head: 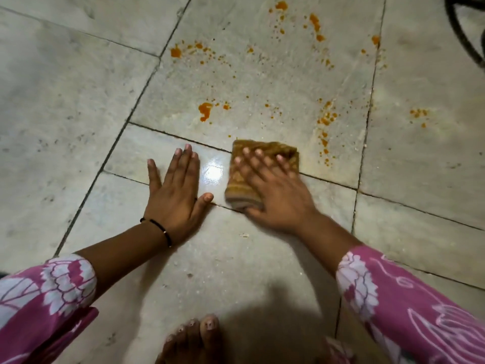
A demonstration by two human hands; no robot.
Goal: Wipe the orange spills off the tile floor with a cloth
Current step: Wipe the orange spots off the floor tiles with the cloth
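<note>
Both forearms are bare below loose pink sleeves printed with large white flowers outlined in darker pink; the left sleeve (49, 292) shows ruffled blooms, the right sleeve (409, 308) blooms and thin white line drawings. A thin black thread bracelet (160, 229) with a small pale bead circles the wrist of the left hand (174, 187). The right hand (275, 190) wears nothing. A bare foot (194, 340) shows worn nail polish.

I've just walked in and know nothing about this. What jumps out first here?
Orange spills dot the pale tile floor ahead of the person. The right hand presses a folded brown cloth flat on the floor just short of them, while the left hand rests open on the tile beside it.
</note>
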